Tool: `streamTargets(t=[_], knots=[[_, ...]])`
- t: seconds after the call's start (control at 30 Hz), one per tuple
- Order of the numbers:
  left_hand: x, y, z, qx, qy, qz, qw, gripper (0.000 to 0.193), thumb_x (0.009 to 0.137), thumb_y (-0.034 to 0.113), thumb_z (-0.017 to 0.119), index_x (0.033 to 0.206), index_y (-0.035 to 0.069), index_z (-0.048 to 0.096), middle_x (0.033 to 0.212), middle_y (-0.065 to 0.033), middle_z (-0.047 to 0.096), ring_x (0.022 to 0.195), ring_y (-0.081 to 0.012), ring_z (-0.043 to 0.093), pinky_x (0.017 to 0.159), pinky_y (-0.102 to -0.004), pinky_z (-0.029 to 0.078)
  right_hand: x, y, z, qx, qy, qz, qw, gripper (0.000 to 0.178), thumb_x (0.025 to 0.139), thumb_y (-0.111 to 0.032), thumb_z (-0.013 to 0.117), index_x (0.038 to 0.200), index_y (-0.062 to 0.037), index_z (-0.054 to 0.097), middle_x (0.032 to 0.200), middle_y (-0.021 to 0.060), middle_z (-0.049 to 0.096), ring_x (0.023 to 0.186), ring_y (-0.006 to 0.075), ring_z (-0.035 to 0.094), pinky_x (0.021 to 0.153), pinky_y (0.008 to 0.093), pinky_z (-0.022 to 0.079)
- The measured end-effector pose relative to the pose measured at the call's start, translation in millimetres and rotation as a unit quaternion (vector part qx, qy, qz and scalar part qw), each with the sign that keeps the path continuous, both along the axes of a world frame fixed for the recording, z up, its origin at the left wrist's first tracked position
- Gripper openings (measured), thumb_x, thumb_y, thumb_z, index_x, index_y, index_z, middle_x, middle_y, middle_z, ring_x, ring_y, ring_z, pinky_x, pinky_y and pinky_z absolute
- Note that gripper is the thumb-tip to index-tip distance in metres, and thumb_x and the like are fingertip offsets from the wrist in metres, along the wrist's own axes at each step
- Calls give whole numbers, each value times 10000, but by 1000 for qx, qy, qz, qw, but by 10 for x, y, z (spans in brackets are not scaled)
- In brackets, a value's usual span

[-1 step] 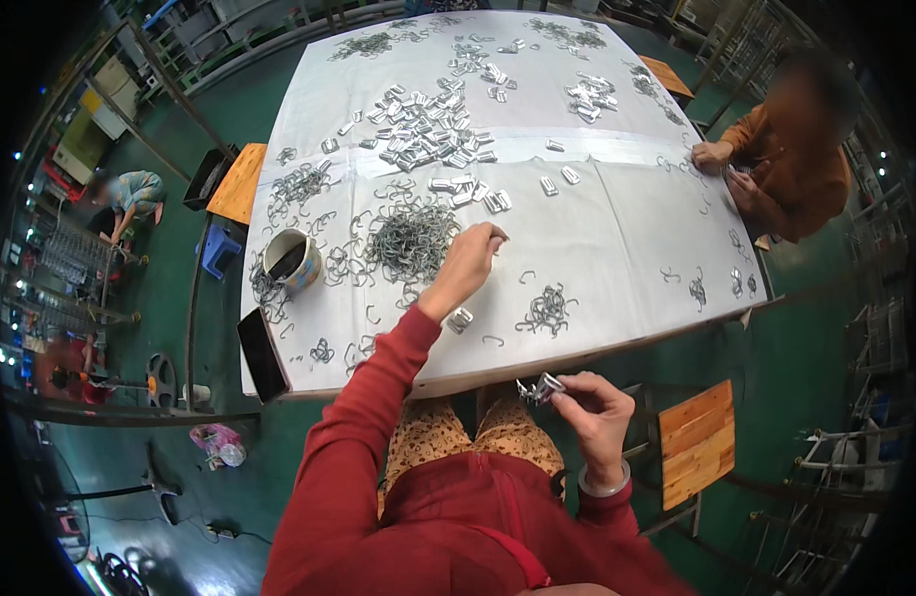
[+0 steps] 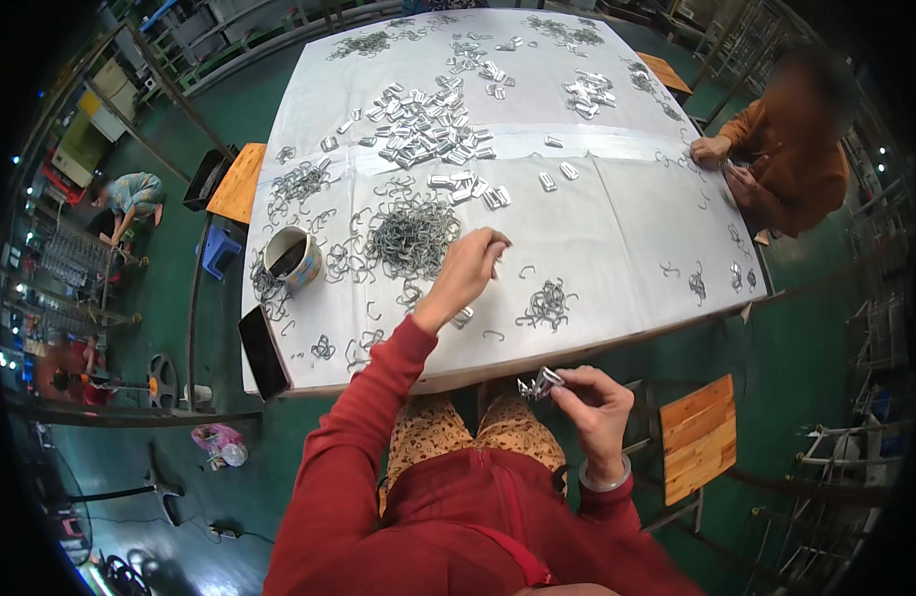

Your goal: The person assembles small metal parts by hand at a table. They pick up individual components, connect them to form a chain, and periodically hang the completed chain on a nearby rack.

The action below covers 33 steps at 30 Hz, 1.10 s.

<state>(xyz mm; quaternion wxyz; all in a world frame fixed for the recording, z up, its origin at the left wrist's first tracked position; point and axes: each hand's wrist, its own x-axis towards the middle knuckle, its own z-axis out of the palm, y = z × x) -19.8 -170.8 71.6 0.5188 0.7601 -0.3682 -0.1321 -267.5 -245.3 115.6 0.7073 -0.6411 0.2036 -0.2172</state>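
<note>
My left hand (image 2: 470, 268) hovers over the white-covered table, just right of a dense heap of grey wire hooks (image 2: 410, 238). Its fingers are curled together; anything between them is too small to make out. Partly hidden by the left wrist, a shiny metal piece (image 2: 462, 318) lies on the cover. Beyond the table's near edge, at lap height, my right hand (image 2: 595, 402) pinches a silver metal clip (image 2: 547, 380) between thumb and fingers. Small hooks dangle from the clip's left side. A loose cluster of hooks (image 2: 549, 306) rests to the right of my left hand.
Silver clips (image 2: 433, 127) lie piled mid-table. A white tub (image 2: 294, 258) with something dark inside and a phone (image 2: 264, 353) occupy the left side. Across the right edge sits a person in brown (image 2: 795, 169), hands at the table. A wooden stool (image 2: 698, 440) stands right of me.
My left hand has shifted slightly left, its fingers curling more inward. The right hand keeps its place, with the clip in it tilted a little differently.
</note>
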Motion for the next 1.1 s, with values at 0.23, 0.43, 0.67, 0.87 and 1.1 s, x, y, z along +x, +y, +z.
streamTargets(t=[0.23, 0.43, 0.67, 0.87, 1.1], knots=[[-1148, 747, 659, -115, 251, -123, 953, 103, 878, 53, 586, 942, -27, 591, 952, -96, 624, 885, -156, 609, 788, -297, 497, 2, 135, 20, 25, 1, -7, 1000, 153, 789, 49, 652, 941, 43, 664, 816, 57, 672, 699, 79, 618, 616, 202, 503], [-1398, 738, 524, -79, -40, -81, 993, 118, 816, 87, 644, 908, 25, 603, 1087, -121, 583, 1036, -265, 543, 875, -352, 434, -38, 217, -2, -36, 4, -25, 999, 161, 784, 48, 646, 939, 15, 675, 834, 31, 675, 750, 59, 600, 683, 190, 475], [-1355, 752, 414, -97, 117, -133, 979, 136, 861, 19, 573, 995, 5, 595, 983, -90, 638, 874, -177, 615, 779, -287, 489, 62, -134, 85, -63, 26, 50, 996, 200, 786, 15, 658, 985, 24, 674, 768, 58, 670, 698, 82, 603, 628, 203, 475], [-1272, 778, 293, -69, 64, -117, 989, 138, 828, 16, 603, 966, 6, 603, 973, -108, 638, 881, -220, 620, 781, -306, 489, 1529, -831, -147, -176, 32, 61, 982, 200, 859, -104, 613, 986, 42, 665, 770, 77, 672, 647, 84, 584, 567, 217, 464], [-1343, 835, 168, -67, 96, -113, 987, 133, 819, 47, 617, 949, 27, 593, 922, -82, 626, 867, -250, 583, 781, -337, 460, 3279, -1326, -1443, -588, 66, 52, 804, 242, 743, -115, 618, 937, 18, 674, 695, 196, 634, 649, 331, 622, 612, 396, 483]])
